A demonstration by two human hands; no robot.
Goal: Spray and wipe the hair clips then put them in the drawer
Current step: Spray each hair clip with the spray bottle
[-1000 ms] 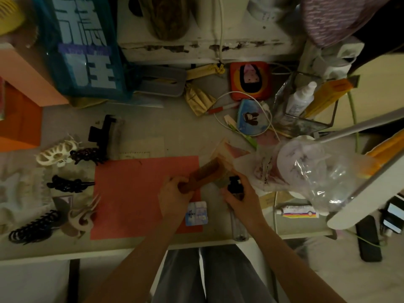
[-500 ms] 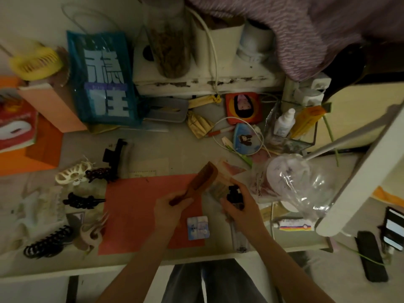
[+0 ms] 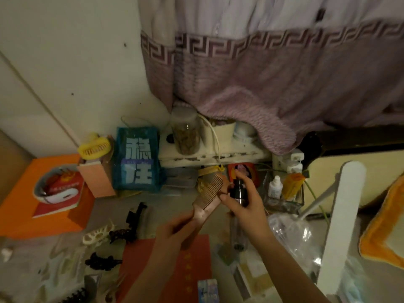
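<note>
On the left of the desk (image 3: 175, 206) we see hair clips: a cream claw clip (image 3: 98, 234), a dark clip (image 3: 121, 235) touching it, and a black clip (image 3: 102, 261) nearer us. Our left hand (image 3: 172, 231) pinches the handle of a wooden comb (image 3: 208, 194), raised and tilted. Just right, our right hand (image 3: 244, 204) grips a spray bottle (image 3: 238, 191), forefinger on top, nozzle facing the comb.
</note>
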